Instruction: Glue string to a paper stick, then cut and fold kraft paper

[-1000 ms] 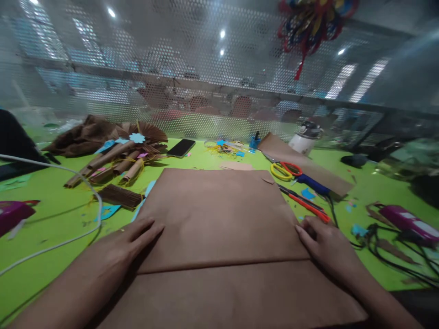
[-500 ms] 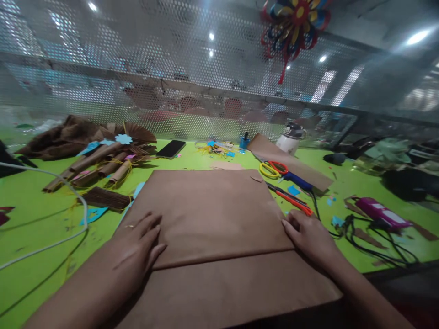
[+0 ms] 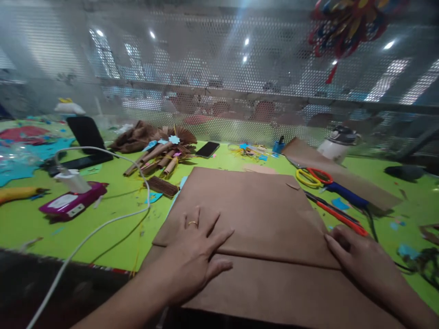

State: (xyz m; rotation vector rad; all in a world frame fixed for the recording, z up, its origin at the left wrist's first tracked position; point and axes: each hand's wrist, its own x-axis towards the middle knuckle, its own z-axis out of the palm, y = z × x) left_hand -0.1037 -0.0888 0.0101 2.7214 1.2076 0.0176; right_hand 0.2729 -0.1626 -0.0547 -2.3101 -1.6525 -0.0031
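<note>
A large sheet of brown paper (image 3: 254, 205) lies folded over on the green table, its fold edge running across below the hands' fingertips. My left hand (image 3: 200, 251) rests on the left part of the paper, fingers spread, a ring on one finger. At the paper's right edge, my right hand (image 3: 356, 251) has its thumb and curled fingers pressed together on the brown paper's border. Just beyond that hand lie a red and black pen-like tool (image 3: 343, 217) and scissors with red and yellow handles (image 3: 313, 177).
Rolled brown paper pieces (image 3: 161, 155) and a phone (image 3: 207, 149) lie behind. A purple power strip (image 3: 73, 201) with a white cable (image 3: 103, 219) is at left. A blue-handled tool (image 3: 348, 194), a brown strip (image 3: 343, 178) and a white bottle (image 3: 334, 145) stand or lie at right.
The view has turned left, bringing the purple power strip and black stand into sight. My left hand has moved inward on the paper and its fingers have spread. My right hand stays at the right edge.
</note>
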